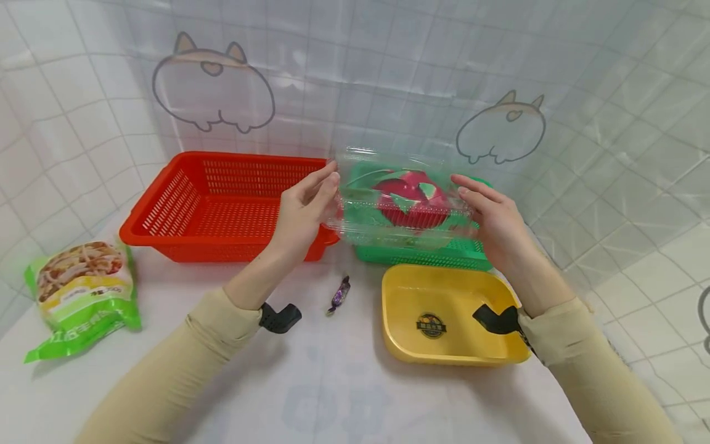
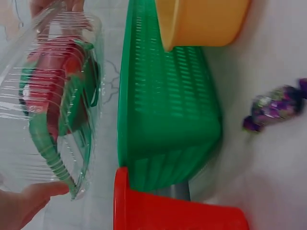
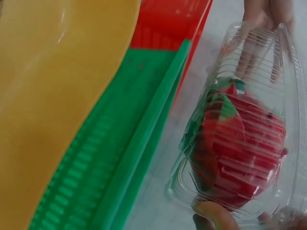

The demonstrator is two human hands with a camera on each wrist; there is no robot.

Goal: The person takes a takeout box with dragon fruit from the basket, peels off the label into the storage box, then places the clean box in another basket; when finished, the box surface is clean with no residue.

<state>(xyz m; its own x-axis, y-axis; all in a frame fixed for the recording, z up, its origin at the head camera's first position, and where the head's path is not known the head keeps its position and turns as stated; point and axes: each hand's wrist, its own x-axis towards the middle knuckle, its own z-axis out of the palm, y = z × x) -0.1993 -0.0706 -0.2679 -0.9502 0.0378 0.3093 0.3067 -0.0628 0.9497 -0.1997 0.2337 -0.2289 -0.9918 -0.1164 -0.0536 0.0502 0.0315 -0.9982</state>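
Note:
Both hands hold a clear plastic clamshell box (image 1: 355, 231) up above the green basket (image 1: 424, 256). Inside the box lies a red fruit-like thing with green tips (image 1: 413, 200), resembling a dragon fruit; the box's ribbed wall shows in front of it in both wrist views. My left hand (image 1: 307, 206) grips the left end, thumb and fingers at the edge. At the opposite end, my right hand (image 1: 497, 223) grips the box, its thumb low on the side in the right wrist view. Part of the green basket is hidden behind the box.
To the left of the green basket stands a red basket (image 1: 238, 253). A yellow bin (image 1: 460, 308) with a round dark label is in front of the green one. A purple-wrapped candy (image 1: 339, 295) lies between the forearms, and a green food bag (image 1: 83, 296) at far left.

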